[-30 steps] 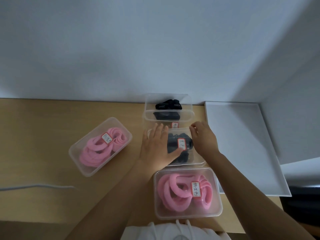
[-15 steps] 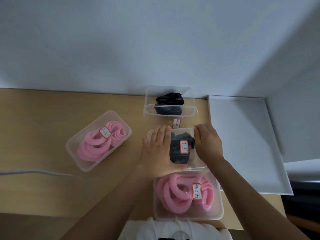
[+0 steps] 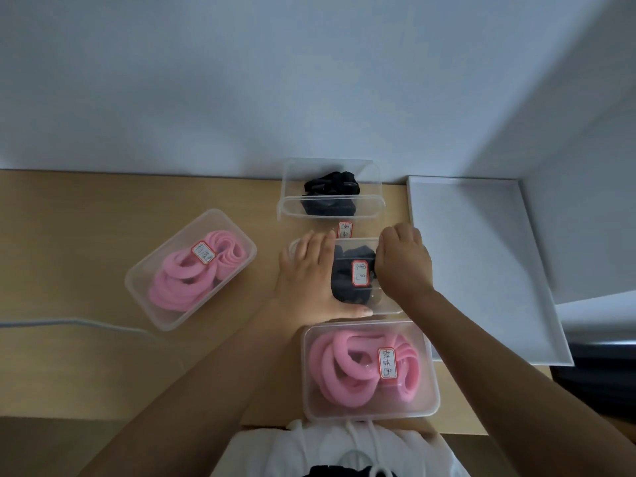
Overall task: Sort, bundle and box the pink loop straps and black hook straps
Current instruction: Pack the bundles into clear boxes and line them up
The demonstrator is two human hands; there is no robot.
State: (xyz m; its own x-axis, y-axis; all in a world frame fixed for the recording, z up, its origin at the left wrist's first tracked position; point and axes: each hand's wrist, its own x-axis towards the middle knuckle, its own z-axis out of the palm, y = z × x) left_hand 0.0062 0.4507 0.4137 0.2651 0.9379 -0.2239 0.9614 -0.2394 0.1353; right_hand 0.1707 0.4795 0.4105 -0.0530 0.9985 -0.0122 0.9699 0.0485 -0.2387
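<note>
Fingers of the left hand (image 3: 309,280) lie flat and spread on the lid of the middle box (image 3: 385,304), the thumb along its near edge, pressing rather than gripping. The right hand (image 3: 402,263) is curled over the lid's far right side, knuckles up; whether its fingertips pinch the rim or only press it I cannot tell.

The likely step is snapping this lid shut. If pressure lands on one side only, the opposite corner may stay unseated and pop open later. A strap end caught under the rim would also stop the seal. The box could skid on the wooden table (image 3: 86,208) toward the open box (image 3: 330,197) just behind it.

Black straps (image 3: 344,287) sit bunched inside the middle box under a red-edged label (image 3: 360,273). More black straps (image 3: 332,185) lie in the open box at the wall. Pink straps (image 3: 192,273) are coiled in a closed box (image 3: 144,290) to the left, well apart, and another pink coil (image 3: 347,366) fills the closed box (image 3: 426,404) nearest the person. A white tray (image 3: 481,253) lies to the right.
</note>
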